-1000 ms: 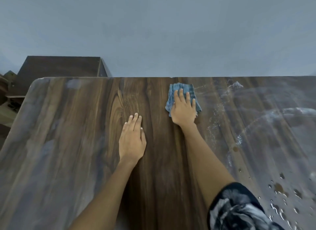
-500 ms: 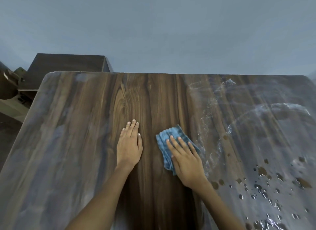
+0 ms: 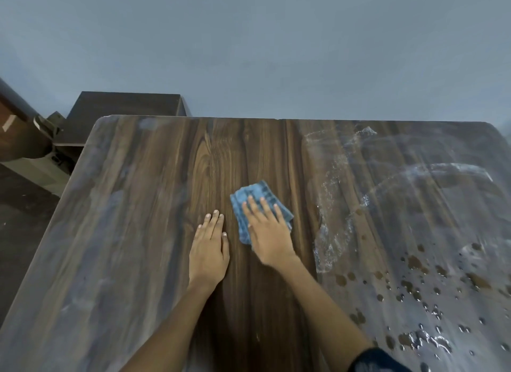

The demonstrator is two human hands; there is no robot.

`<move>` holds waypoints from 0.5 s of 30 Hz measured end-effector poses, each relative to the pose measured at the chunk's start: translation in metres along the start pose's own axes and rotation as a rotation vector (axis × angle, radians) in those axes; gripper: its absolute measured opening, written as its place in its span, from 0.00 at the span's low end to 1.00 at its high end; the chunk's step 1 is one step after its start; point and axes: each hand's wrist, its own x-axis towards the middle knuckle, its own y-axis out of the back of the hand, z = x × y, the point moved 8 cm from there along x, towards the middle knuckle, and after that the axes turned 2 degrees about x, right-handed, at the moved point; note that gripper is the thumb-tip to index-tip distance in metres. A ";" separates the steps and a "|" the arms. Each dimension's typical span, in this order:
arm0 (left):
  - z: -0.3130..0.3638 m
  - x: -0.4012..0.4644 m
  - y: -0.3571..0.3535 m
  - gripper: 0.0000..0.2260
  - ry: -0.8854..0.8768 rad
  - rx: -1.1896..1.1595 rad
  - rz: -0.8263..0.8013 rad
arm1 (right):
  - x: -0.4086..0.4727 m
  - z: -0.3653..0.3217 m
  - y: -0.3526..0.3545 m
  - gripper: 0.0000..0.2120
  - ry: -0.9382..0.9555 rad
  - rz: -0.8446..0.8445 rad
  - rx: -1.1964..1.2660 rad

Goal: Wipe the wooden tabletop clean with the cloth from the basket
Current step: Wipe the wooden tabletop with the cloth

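Observation:
A folded blue cloth (image 3: 250, 197) lies on the dark wooden tabletop (image 3: 138, 205) near its middle. My right hand (image 3: 266, 230) presses flat on the cloth with straight fingers, covering its near half. My left hand (image 3: 209, 247) rests flat on the bare wood just left of the cloth, fingers together and straight. The strip of wood around both hands looks dark and wiped. White dusty smears (image 3: 331, 205) and water drops (image 3: 420, 288) cover the right part of the table. No basket is in view.
A grey wall rises behind the table's far edge. A dark wooden cabinet (image 3: 124, 106) stands past the far left corner, with a brown object (image 3: 19, 139) on the floor at the left. The table's left side carries a dull grey film.
My right hand drew the cloth from the far edge back toward me, then pushed it slightly forward and left again. My left hand stayed flat in place.

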 end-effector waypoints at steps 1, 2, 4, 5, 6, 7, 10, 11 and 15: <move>0.000 -0.002 0.000 0.24 -0.004 -0.002 -0.001 | -0.014 -0.008 -0.007 0.31 0.036 0.000 -0.005; 0.000 -0.005 0.001 0.23 -0.004 -0.007 -0.003 | -0.031 -0.015 -0.013 0.33 0.063 0.007 -0.013; 0.000 -0.010 0.002 0.20 -0.002 -0.021 -0.009 | -0.063 -0.017 -0.028 0.37 0.061 -0.014 -0.026; -0.001 -0.012 0.002 0.20 -0.001 -0.025 -0.012 | -0.077 -0.014 -0.034 0.40 0.054 -0.020 -0.019; -0.001 -0.014 0.002 0.20 0.000 -0.022 -0.014 | -0.088 -0.010 -0.037 0.41 0.048 -0.028 -0.003; -0.001 -0.017 0.003 0.22 0.000 -0.014 -0.018 | -0.096 -0.003 -0.035 0.40 0.044 -0.019 0.007; -0.002 -0.026 0.004 0.27 -0.006 0.003 -0.031 | -0.092 0.032 -0.020 0.30 -0.052 0.043 -0.002; -0.002 -0.030 0.004 0.28 -0.011 0.003 -0.035 | -0.085 0.046 -0.015 0.29 -0.107 0.046 0.016; -0.006 -0.048 0.007 0.28 -0.010 0.002 -0.037 | -0.046 0.078 0.002 0.26 -0.271 0.065 0.084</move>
